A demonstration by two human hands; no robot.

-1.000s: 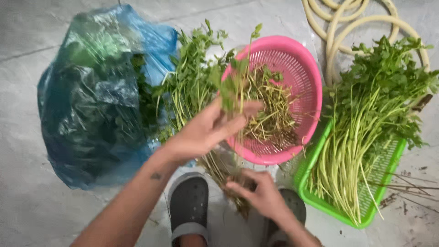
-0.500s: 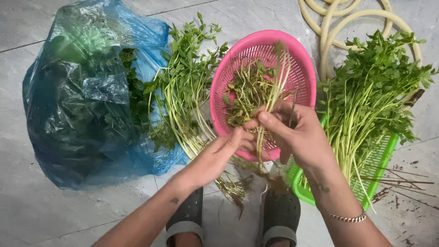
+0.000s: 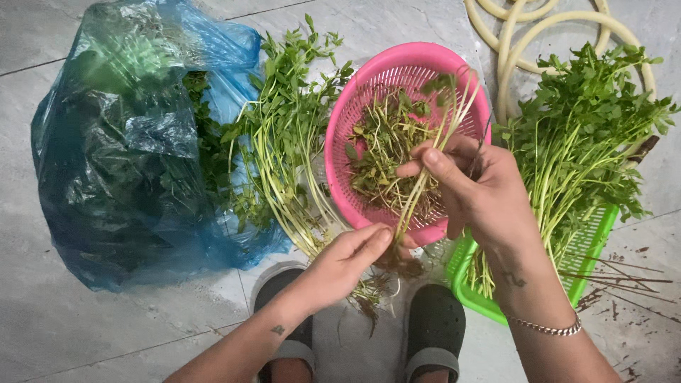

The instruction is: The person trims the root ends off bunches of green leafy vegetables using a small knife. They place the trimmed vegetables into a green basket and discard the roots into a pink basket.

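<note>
Tiled floor [image 3: 57, 333]: stem [image 3: 425, 174] between both hands.

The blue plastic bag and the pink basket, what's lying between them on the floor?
In the head view, a loose pile of leafy green stems lies on the tiled floor between the blue plastic bag and the pink basket.

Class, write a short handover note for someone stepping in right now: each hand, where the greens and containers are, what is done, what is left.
Left hand: fingertips pinch the root end of a few green stems.
Right hand: grips the same stems higher up, over the pink basket.
Pink basket: holds a loose pile of picked sprigs.
Green tray, right: full of long-stemmed greens laid in a bundle.
Loose pile of greens lies on the floor beside the blue plastic bag, which holds more greens.
Done: basket part filled, tray stacked.
Left: floor pile and bag contents.
</note>
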